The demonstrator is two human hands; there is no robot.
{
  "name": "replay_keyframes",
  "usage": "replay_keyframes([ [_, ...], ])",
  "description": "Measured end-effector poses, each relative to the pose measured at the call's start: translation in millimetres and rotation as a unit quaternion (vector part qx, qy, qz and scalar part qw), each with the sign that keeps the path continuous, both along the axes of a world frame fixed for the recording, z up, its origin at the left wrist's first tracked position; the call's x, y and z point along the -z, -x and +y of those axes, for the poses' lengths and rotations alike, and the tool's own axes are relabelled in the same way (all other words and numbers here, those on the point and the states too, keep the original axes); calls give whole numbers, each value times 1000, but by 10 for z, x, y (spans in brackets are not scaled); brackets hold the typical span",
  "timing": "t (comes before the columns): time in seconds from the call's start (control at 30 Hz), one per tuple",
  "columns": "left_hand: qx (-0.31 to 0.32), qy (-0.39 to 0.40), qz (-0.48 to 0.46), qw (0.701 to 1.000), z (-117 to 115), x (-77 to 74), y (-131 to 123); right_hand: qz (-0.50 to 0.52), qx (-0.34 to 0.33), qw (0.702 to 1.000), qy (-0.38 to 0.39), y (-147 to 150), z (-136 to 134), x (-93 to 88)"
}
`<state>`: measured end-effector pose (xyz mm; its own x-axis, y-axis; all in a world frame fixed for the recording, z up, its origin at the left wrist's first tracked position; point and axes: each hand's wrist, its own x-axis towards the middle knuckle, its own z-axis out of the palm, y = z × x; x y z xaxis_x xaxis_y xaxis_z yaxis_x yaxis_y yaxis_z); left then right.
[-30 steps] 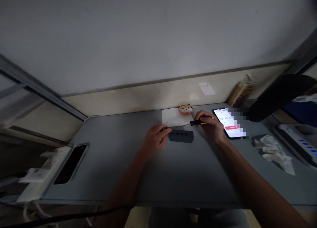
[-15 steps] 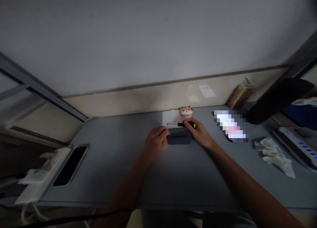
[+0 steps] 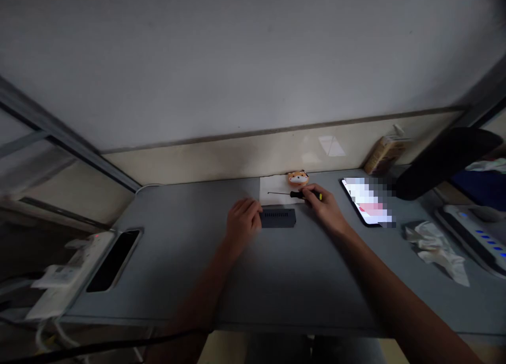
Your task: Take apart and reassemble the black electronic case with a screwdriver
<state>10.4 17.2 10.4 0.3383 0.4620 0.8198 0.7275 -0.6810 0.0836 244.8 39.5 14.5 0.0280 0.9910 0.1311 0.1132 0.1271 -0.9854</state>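
My right hand (image 3: 321, 204) is closed round the black and yellow handle of a screwdriver (image 3: 297, 194). Its thin shaft points left, above a white sheet of paper (image 3: 272, 183); a tiny dark bit shows at the tip, too small to name. My left hand (image 3: 244, 217) grips the left end of a dark grey slotted box (image 3: 279, 218), which lies flat on the table just in front of the paper. The fingers cover that end of the box. Behind the screwdriver sits an orange and white animal-face object (image 3: 298, 178) on the paper's right part.
On the grey table (image 3: 190, 237), a lit phone (image 3: 366, 203), crumpled tissue (image 3: 438, 250), drink carton (image 3: 385, 154) and black cylindrical object (image 3: 446, 161) stand or lie at right. A dark phone (image 3: 114, 261) lies left beside a white power strip (image 3: 77, 274). A wall closes the back.
My right hand and the screwdriver have shifted slightly right, away from the box. My left hand has moved a little left, drawing the box with it.
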Motion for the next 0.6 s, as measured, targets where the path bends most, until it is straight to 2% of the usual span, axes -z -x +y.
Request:
replay_keyframes([
  [0.2, -36, -11, -25, 999, -28, 26, -49, 166, 2, 986, 19, -86, -2, -92],
  [0.3, -19, 3, -11, 1000, -60, 31, -83, 218, -6, 976, 27, -98, -2, -132],
  [0.43, 33, 50, 30, 998, -101, 43, -156, 231, 11, 973, 22, -106, 14, -156],
  [0.6, 77, 73, 37, 994, -117, 58, -201, 207, 40, 978, 4, -112, 49, -133],
])
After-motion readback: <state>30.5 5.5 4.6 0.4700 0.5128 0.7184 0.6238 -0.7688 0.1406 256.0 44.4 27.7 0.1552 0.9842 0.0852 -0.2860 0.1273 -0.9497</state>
